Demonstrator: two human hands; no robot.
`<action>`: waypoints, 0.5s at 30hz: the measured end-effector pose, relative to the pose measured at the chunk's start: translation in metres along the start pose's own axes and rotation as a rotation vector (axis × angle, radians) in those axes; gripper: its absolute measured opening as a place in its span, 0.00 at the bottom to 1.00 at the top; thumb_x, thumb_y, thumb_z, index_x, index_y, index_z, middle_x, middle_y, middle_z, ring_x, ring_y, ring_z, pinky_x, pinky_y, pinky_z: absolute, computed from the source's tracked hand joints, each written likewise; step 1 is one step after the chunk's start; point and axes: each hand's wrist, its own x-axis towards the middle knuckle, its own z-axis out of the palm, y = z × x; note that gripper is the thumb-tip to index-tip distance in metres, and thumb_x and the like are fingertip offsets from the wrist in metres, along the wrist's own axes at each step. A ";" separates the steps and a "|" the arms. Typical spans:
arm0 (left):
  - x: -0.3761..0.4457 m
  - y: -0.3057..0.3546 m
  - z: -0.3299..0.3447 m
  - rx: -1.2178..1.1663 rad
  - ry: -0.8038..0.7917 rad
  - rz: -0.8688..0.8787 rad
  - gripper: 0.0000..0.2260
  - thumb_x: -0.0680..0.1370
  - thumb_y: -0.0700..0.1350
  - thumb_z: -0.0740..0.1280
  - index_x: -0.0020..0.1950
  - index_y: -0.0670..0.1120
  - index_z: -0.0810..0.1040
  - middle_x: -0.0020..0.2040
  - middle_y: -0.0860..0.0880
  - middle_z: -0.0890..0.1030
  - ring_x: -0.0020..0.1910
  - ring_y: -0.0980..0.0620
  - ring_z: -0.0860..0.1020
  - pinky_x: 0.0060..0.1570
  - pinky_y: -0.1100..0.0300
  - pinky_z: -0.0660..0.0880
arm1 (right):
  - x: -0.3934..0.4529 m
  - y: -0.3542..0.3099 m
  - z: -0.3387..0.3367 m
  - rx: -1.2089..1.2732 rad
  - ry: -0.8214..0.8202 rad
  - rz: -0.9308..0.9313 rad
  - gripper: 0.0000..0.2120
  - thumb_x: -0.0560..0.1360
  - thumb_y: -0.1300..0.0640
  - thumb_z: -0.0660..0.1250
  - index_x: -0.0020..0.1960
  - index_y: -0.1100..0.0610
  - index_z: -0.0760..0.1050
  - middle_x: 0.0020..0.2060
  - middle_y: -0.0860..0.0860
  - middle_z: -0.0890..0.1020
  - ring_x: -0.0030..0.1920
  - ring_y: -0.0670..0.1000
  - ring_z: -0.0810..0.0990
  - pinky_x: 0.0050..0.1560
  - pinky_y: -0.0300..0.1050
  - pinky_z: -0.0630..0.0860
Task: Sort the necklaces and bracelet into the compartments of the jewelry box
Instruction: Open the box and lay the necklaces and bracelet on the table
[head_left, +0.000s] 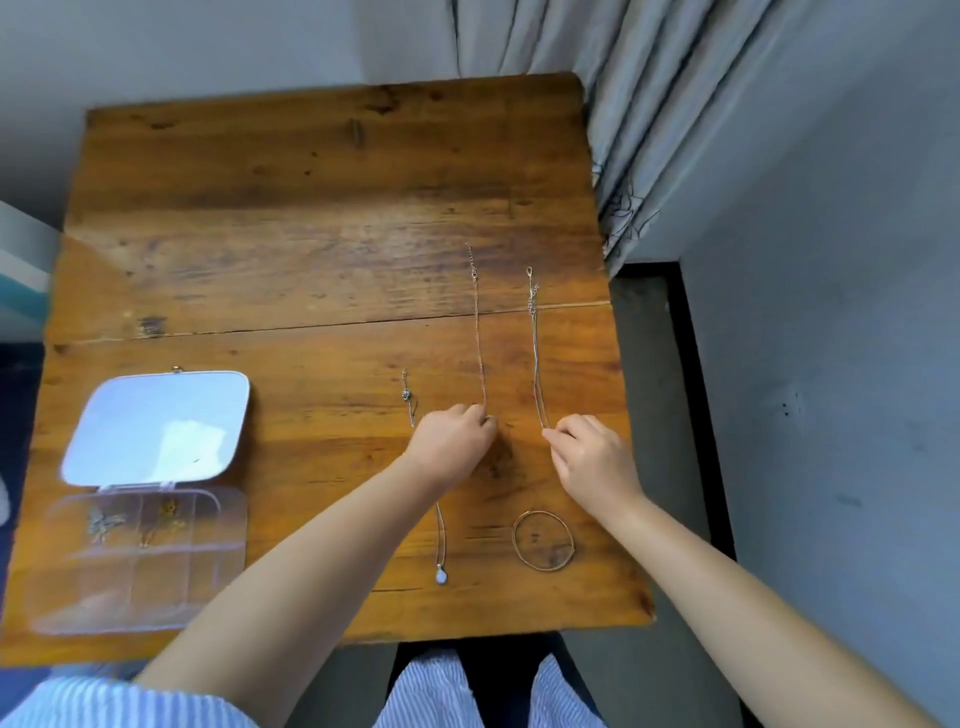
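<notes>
On the wooden table, the open jewelry box sat at the near left corner. Both hands pinched necklace ends mid-table; the bracelet lay near the front edge. Lifting slowly should avoid tangling.

Table: orange-brown wood w/ dark knots & grain. Jewelry box: clear, white lid. Bangle: gold. Near necklace: silver, pale blue-white pendant. Curtain, far right: grey. Shirt: blue-white stripes.
</notes>
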 end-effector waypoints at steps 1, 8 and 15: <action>-0.003 0.001 0.006 -0.013 -0.001 0.000 0.18 0.75 0.33 0.61 0.65 0.39 0.66 0.59 0.41 0.74 0.57 0.43 0.73 0.43 0.52 0.76 | -0.005 0.000 0.003 -0.009 0.006 -0.007 0.11 0.53 0.71 0.79 0.34 0.63 0.82 0.26 0.56 0.82 0.26 0.55 0.80 0.25 0.39 0.77; -0.019 0.020 0.020 0.006 0.161 0.080 0.14 0.60 0.43 0.78 0.43 0.44 0.81 0.37 0.48 0.82 0.35 0.50 0.80 0.24 0.64 0.74 | -0.032 0.003 0.016 -0.035 0.007 0.002 0.10 0.57 0.70 0.78 0.37 0.63 0.82 0.29 0.56 0.83 0.29 0.56 0.81 0.28 0.43 0.79; -0.032 0.030 0.038 -0.080 0.150 0.032 0.17 0.71 0.43 0.69 0.59 0.41 0.75 0.49 0.44 0.80 0.46 0.47 0.78 0.36 0.58 0.76 | -0.050 0.002 0.020 -0.037 -0.006 0.013 0.12 0.57 0.71 0.77 0.39 0.64 0.81 0.32 0.56 0.83 0.31 0.56 0.81 0.30 0.43 0.80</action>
